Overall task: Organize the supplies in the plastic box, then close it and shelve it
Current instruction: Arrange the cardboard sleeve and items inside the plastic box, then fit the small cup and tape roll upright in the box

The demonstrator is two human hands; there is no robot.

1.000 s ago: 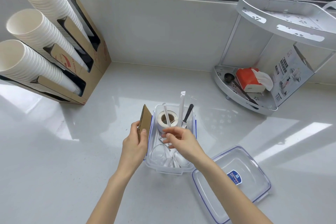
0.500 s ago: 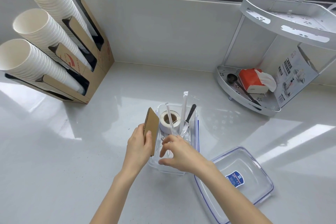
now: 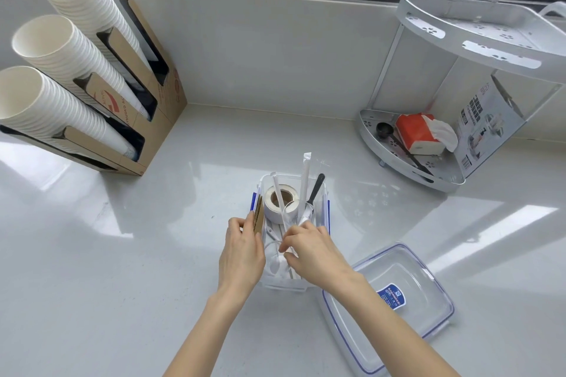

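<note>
A clear plastic box (image 3: 325, 193) with blue clips stands open on the counter in front of me. Inside it are a white tape roll (image 3: 289, 194), wrapped white straws (image 3: 304, 180), a black utensil (image 3: 316, 188) and clear plastic spoons. My left hand (image 3: 242, 251) grips a brown cardboard piece (image 3: 258, 217), held upright at the box's left inner wall. My right hand (image 3: 312, 251) is inside the box, fingers pinched on a wrapped straw (image 3: 279, 196) that leans over the roll. The box's clear lid (image 3: 407, 300) lies upside down to the right.
A cardboard dispenser (image 3: 147, 101) with three stacks of white paper cups stands at the back left. A white two-tier corner rack (image 3: 428, 168) at the back right holds a red tissue pack, a black scoop and a printed box. A window runs along the back wall.
My left hand has brought the cardboard piece from outside the box's left side to inside its left wall. My right hand has shifted slightly among the straws.
</note>
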